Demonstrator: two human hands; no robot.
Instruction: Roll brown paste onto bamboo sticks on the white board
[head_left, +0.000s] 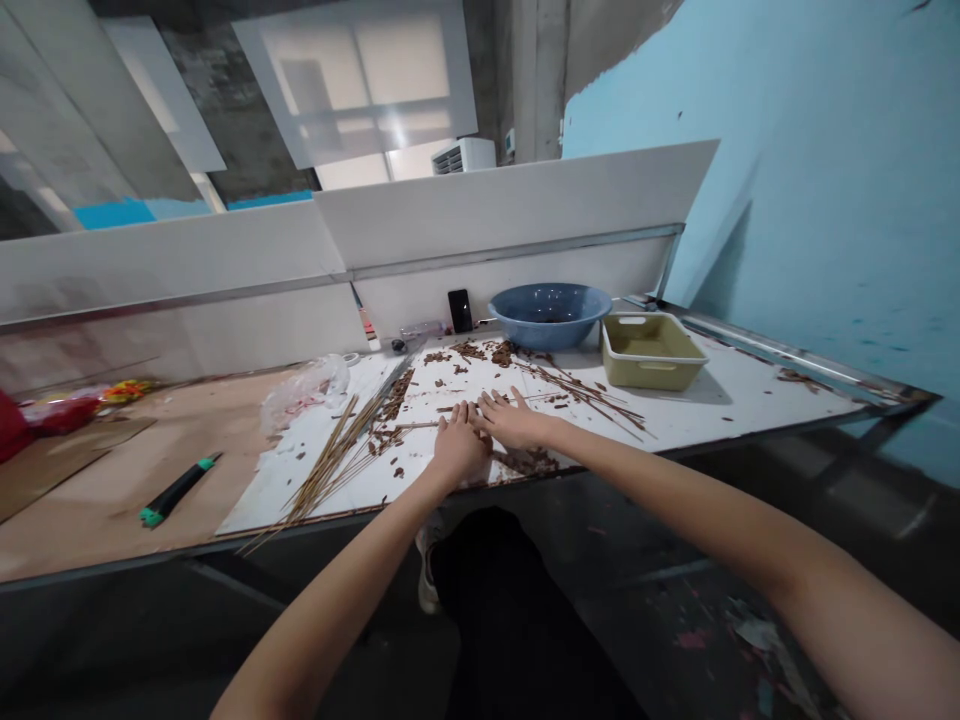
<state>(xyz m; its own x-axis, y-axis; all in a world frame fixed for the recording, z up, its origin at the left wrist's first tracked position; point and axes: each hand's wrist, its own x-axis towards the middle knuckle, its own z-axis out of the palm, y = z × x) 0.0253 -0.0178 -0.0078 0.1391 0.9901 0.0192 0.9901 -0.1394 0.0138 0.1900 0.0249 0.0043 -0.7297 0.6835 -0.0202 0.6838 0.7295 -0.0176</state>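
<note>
My left hand [459, 443] and my right hand [512, 418] lie side by side, palms down, on the white sheet [712, 405] near the table's front edge. Their fingers are stretched out flat, touching each other at the sides. Brown crumbs and bark bits [529, 462] lie under and just in front of them. A bundle of thin wooden sticks [330, 462] lies to the left of my left hand. More loose sticks [585, 390] fan out to the right of my right hand.
At the back stand a blue bowl [550, 313], an olive-green tray [651, 350] and a dark phone [460, 310] propped against the white partition. A clear plastic bag [306, 393] and a green-handled black tool [178, 489] lie to the left on the brown tabletop.
</note>
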